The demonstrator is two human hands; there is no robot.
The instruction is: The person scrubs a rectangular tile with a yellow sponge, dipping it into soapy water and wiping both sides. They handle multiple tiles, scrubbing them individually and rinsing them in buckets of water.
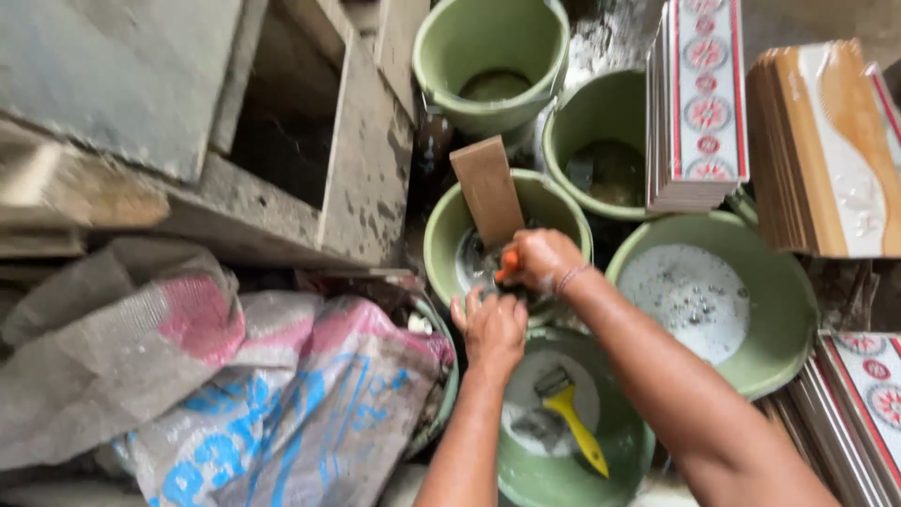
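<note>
Above the buckets, head view:
Right hand (542, 258): fingers closed on an orange tool handle (508, 264), against the brown tile (488, 191).
Left hand (493, 327): just below; grip I cannot tell.
Tile: stands in green bucket (441, 246); probably stiff, wet, slippery, fragile; hold by the edges.

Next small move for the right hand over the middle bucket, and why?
Probably draw the orange-handled tool across the brown tile: the right hand grips it at the tile's lower end, the tile leans in the green bucket, and the left hand rests on the rim.
</note>
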